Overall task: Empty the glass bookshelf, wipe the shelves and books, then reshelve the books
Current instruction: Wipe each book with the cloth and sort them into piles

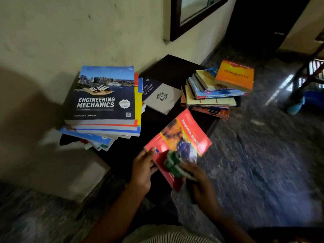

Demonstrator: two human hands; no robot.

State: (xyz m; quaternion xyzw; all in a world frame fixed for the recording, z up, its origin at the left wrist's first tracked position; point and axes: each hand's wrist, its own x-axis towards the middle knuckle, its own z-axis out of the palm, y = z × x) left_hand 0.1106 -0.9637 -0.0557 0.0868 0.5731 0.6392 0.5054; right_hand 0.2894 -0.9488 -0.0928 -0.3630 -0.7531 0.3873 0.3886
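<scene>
While the red book [182, 135] is held tilted at the front edge of the dark table [171, 67], its lower-L corner is gripped by the left hand [142, 170], thumb on cover, fingers curled under. A green cloth [172, 163] is pressed on the cover by the right hand [199, 181], fingers bunched round it, blurred. Behind, on the table: L stack topped w/ Engineering Mechanics book [103, 95], grey book [161, 97] flat mid, R stack topped by orange book [235, 76].

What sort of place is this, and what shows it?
Probably a room in a home: textbooks stacked on a low dark table, a plastered wall with a dark-framed window, stone floor.
</scene>
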